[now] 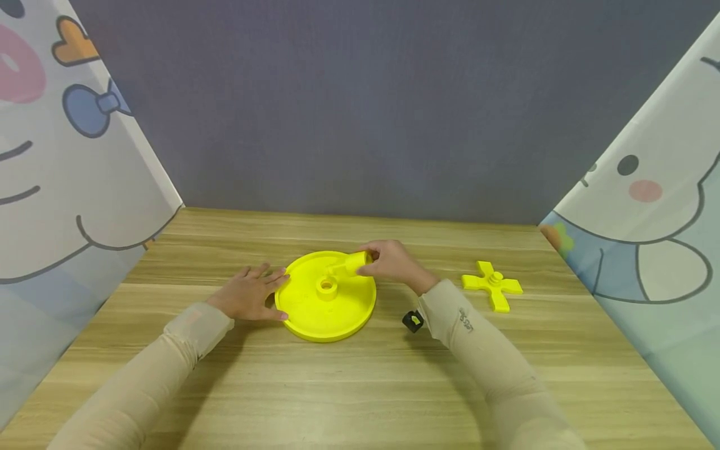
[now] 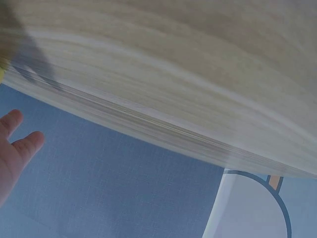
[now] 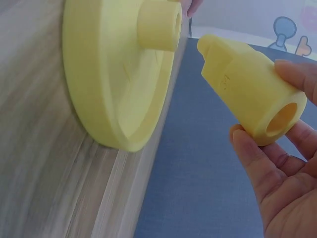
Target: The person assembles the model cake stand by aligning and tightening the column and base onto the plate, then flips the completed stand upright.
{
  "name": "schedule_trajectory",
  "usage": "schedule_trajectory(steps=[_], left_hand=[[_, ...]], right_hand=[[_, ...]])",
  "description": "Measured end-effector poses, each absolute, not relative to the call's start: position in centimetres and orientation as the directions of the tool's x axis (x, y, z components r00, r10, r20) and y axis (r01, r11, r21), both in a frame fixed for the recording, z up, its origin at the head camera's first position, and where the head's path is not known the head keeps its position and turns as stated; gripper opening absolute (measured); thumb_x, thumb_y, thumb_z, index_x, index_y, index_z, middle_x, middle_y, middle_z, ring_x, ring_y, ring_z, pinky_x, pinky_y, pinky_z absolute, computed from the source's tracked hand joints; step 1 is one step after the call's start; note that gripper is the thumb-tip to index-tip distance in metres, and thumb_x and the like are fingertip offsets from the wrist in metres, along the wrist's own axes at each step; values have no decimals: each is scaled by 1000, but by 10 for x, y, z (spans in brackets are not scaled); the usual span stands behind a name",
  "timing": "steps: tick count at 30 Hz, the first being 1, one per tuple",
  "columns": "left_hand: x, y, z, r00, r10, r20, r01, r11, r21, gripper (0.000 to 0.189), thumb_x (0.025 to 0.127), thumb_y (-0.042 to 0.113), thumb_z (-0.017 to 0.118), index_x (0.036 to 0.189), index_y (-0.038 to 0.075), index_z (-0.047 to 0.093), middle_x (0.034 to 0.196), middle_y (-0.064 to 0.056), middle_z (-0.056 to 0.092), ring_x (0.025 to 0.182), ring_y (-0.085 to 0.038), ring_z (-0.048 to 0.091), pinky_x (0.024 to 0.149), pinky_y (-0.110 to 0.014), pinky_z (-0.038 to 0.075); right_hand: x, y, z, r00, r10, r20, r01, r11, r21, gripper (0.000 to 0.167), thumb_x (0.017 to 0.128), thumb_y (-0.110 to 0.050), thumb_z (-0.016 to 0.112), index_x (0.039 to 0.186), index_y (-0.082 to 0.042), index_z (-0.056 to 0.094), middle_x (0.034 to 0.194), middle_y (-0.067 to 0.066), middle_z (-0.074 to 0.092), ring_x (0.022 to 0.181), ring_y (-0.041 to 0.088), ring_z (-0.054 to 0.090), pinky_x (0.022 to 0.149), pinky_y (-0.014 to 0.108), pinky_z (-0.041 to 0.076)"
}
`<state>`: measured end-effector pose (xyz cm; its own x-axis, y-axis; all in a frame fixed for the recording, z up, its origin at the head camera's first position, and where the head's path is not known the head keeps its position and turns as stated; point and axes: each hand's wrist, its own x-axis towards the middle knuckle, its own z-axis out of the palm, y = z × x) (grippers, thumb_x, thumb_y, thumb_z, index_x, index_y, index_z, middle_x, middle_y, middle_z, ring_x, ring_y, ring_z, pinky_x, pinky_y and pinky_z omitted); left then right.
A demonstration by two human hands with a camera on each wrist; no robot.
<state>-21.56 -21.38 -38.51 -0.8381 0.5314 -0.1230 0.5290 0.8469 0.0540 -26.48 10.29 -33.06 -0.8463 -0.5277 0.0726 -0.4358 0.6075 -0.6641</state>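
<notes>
A round yellow dish-like base (image 1: 309, 312) with a raised rim lies on the table, a hollow socket (image 1: 327, 287) standing at its centre. At its left rim, my left hand (image 1: 250, 294) rests with fingers spread and fairly straight. My right hand (image 1: 394, 265) pinches a yellow tubular piece (image 1: 355, 261) over the right back part of the base. In the right wrist view this tubular piece (image 3: 247, 84) has a wide hollow end toward the palm and a narrower, flat-sided end with a rounded tip. Its narrow end points toward the socket.
To the right lies a yellow cross-shaped piece (image 1: 494, 285) with a stepped knob in its middle. A small black block (image 1: 413, 321) with a yellow mark sits beside the right cuff. A grey panel (image 1: 360, 112) closes off the back, and printed cloths (image 1: 624, 206) hang at both sides.
</notes>
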Motion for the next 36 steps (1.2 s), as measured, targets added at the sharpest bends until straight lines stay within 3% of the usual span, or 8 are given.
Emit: schedule_trajectory(steps=[7,15,23,36], left_hand=[[-216,-214,-384,-838,533,-118,530,846,59,89,84,66,55,146,5,39,152,-17,33,137,-48,23,105,-67,21],[-215,-212,-382,-835,536,-125,534,844,51,89,84,66,54,146,4,39,151,-17,33,137,-48,24,105,-66,22],[-216,-212,-381,-833,538,-127,536,842,54,89,84,65,55,146,4,38,152,-18,32,137,-48,23,105,-67,21],[-215,-214,-382,-834,536,-129,530,844,78,89,84,66,55,146,4,38,152,-18,32,137,-48,22,105,-67,20]], right_hand=[[-265,92,-337,-840,-513,178,-477,540,-694,42,85,-16,72,122,2,63,94,9,63,89,24,61,79,31,53],[-261,82,-342,-886,-417,204,-404,477,-781,47,82,-13,75,124,1,59,113,16,63,97,30,63,78,31,55],[-258,79,-345,-881,-385,276,-440,451,-776,48,82,-11,75,125,3,61,112,16,63,95,27,63,81,29,54],[-258,73,-351,-824,-445,350,-548,469,-693,48,80,-12,77,122,5,62,95,14,62,78,19,55,69,23,52]])
